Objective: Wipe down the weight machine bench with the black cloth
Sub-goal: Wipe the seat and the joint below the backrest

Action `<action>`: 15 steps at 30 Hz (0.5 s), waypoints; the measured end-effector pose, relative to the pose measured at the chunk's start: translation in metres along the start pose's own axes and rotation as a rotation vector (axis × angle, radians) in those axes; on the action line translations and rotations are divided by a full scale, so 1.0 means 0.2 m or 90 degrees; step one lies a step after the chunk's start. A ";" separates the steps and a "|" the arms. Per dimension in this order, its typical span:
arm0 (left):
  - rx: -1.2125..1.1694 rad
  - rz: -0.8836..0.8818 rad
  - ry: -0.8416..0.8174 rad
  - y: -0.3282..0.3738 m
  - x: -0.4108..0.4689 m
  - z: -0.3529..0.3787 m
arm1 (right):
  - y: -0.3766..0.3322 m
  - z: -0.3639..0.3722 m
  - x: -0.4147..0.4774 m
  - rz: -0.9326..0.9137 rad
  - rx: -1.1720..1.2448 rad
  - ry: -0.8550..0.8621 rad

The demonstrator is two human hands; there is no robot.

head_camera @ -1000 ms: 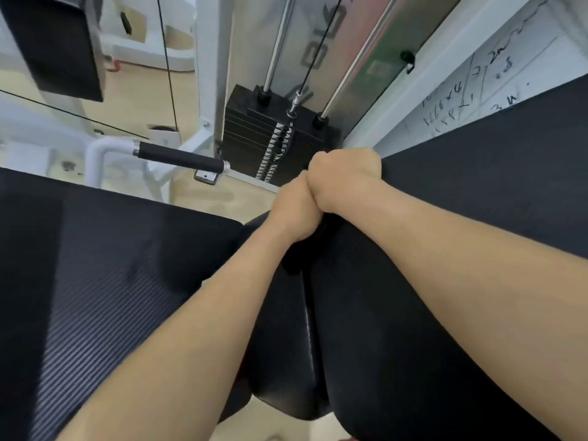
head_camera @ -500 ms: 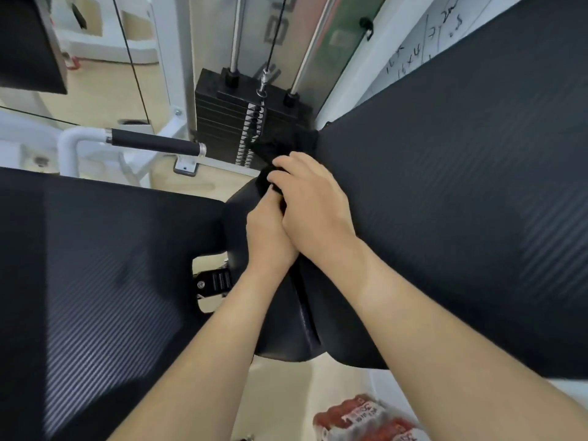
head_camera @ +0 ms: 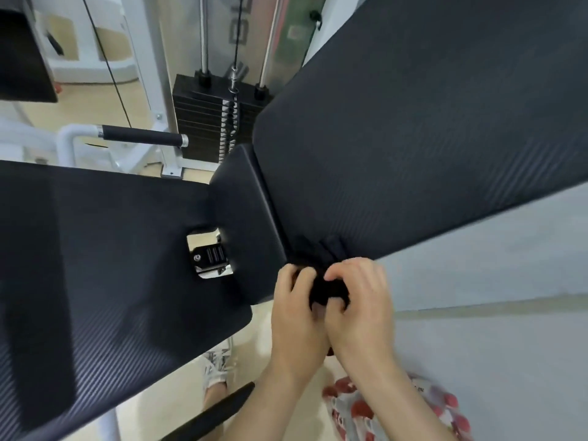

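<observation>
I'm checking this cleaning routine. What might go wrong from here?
The left hand and right hand grip the black cloth bunched at the near end of the seam between the large pad and the narrow centre pad. It may snag there; wadded so small, it may leave most of the padding unwiped.

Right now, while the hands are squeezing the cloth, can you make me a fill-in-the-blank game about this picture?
1. The bunched cloth is coloured ____.
2. It is gripped by ____ hands, the left hand and the right hand.
3. Beyond the bench pad, a cable hooks onto the ____ stack.
Missing words: black; two; weight.
</observation>
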State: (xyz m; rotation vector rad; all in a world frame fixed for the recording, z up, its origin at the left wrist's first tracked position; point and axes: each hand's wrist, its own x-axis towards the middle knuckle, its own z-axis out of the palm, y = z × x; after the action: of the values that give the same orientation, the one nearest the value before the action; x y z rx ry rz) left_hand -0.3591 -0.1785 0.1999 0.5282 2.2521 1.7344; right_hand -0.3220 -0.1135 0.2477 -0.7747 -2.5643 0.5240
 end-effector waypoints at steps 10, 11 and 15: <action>0.123 -0.036 -0.009 -0.01 0.24 0.13 | 0.05 0.05 0.03 -0.011 -0.079 0.118; 0.115 -0.068 -0.040 -0.03 0.19 0.11 | 0.07 0.04 0.01 -0.002 -0.066 0.091; 0.103 0.025 -0.075 0.02 0.06 -0.02 | 0.05 -0.04 -0.06 0.095 0.090 0.115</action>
State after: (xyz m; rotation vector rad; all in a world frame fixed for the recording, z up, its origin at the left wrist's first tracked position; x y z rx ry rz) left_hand -0.3703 -0.1762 0.2053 0.6924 2.3247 1.5037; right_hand -0.3044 -0.1100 0.2473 -0.9237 -2.2897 0.6437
